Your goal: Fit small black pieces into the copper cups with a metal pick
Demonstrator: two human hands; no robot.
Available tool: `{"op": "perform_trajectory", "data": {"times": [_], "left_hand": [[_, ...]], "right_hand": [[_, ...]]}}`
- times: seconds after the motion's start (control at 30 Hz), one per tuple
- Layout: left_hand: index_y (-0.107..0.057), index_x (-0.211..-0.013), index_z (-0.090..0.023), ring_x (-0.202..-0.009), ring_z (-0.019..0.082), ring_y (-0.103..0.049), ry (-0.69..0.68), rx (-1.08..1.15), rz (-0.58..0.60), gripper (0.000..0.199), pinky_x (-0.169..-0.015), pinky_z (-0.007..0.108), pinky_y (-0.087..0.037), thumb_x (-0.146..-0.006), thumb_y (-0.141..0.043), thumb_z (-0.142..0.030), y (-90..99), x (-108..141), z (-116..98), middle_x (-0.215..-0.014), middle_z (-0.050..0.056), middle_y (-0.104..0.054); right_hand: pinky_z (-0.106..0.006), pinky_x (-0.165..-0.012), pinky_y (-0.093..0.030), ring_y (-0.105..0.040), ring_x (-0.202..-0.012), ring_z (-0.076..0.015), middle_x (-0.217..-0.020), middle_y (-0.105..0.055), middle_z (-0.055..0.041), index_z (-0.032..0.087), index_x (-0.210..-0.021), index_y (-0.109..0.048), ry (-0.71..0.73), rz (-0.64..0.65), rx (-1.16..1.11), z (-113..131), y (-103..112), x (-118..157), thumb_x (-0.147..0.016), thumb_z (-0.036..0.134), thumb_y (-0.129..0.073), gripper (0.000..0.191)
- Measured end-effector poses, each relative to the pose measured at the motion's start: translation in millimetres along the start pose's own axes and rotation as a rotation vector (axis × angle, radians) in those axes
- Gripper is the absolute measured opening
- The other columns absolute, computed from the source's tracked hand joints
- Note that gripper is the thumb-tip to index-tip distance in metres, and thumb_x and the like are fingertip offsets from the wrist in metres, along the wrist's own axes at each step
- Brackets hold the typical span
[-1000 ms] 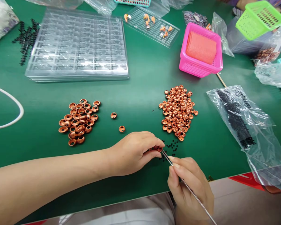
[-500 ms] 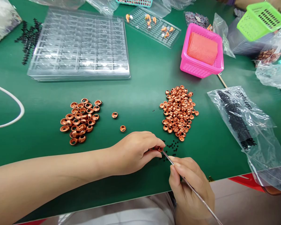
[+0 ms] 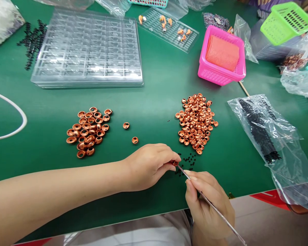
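Left hand [image 3: 152, 165] pinches one glossy coppery cup [image 3: 175, 163]; right hand [image 3: 212, 201] grips slim metal tool [image 3: 215, 209], tip at it; two holed cups [image 3: 135, 140] lie between two heaps [image 3: 196, 119]

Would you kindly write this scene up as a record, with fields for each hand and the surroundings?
Left hand: pinches a coppery cup
Right hand: holds a thin metal tool, tip at the cup
Near the tool: scattered black bits
Piles: left pile, right pile, both coppery pieces
Between piles: two loose cups
Farther back: large clear tray, pink basket
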State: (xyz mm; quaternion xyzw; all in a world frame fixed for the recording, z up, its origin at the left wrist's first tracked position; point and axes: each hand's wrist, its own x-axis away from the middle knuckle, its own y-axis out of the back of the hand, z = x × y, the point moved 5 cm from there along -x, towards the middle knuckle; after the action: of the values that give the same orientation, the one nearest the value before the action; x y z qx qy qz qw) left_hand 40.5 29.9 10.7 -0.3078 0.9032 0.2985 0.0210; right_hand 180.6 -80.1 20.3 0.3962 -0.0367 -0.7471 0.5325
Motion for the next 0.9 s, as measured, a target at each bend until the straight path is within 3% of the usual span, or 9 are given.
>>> {"op": "perform_trajectory", "data": {"times": [0.17, 0.33, 0.9], "left_hand": [[-0.06, -0.102, -0.012, -0.076, 0.016, -0.057, -0.038, -0.007, 0.015, 0.014, -0.07, 0.027, -0.049, -0.096, -0.048, -0.008, -1.6, 1.7, -3.1, -0.086, 0.007, -0.067], [-0.059, -0.1, -0.011, -0.074, 0.017, -0.056, -0.066, 0.018, 0.027, 0.014, -0.067, 0.026, -0.047, -0.095, -0.046, -0.007, -3.1, 3.9, -6.8, -0.082, 0.007, -0.065], [-0.064, -0.107, -0.011, -0.079, 0.014, -0.062, 0.012, 0.135, 0.022, 0.015, -0.074, 0.022, -0.049, -0.094, -0.056, -0.01, -2.5, -1.0, -0.6, -0.088, 0.005, -0.069]], "right_hand": [[-0.034, -0.073, -0.062, -0.073, -0.086, -0.0176, -0.099, -0.076, -0.0057, 0.019, -0.113, -0.065, -0.053, 0.008, -0.057, -3.3, 4.6, -0.2, -0.08, -0.004, -0.064, 0.04], [-0.034, -0.074, -0.062, -0.073, -0.085, -0.0164, -0.098, -0.075, -0.0053, 0.019, -0.113, -0.063, -0.034, 0.145, -0.069, -3.5, 5.1, -3.2, -0.079, -0.004, -0.064, 0.041], [-0.034, -0.067, -0.061, -0.072, -0.082, -0.0171, -0.093, -0.074, -0.0037, 0.02, -0.109, -0.063, -0.067, -0.074, -0.085, -4.8, 4.2, -0.8, -0.08, -0.002, -0.062, 0.036]]}}
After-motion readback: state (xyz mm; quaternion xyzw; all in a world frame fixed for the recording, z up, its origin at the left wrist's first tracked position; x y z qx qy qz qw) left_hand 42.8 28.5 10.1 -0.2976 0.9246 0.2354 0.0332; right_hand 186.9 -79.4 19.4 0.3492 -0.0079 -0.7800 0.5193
